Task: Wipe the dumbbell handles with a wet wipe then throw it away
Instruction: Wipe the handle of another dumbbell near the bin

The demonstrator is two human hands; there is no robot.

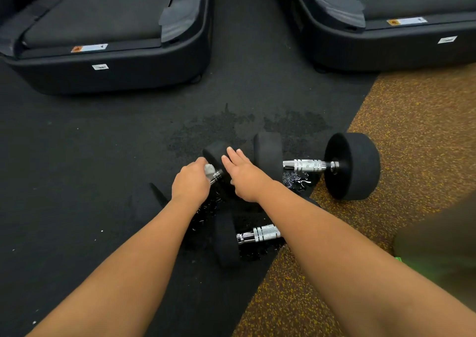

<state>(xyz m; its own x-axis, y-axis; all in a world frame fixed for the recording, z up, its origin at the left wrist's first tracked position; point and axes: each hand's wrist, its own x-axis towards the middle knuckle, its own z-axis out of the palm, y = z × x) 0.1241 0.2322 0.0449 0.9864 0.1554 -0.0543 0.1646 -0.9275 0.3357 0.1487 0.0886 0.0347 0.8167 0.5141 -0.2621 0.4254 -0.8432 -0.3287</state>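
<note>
Your left hand (191, 182) pinches a small crumpled white wet wipe (209, 169) against the chrome handle (215, 176) of the nearest black round-headed dumbbell (215, 153). Your right hand (244, 175) lies flat and open-fingered on that dumbbell's head. Two more black dumbbells (351, 165) (226, 236) rest just beside it on the black rubber floor (77, 156), near two black treadmill bases (108, 76).

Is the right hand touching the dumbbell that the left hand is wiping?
Touching. In the head view the right hand lies flat on the black end weight of the small dumbbell, while the left hand presses the wet wipe on its handle.
</note>
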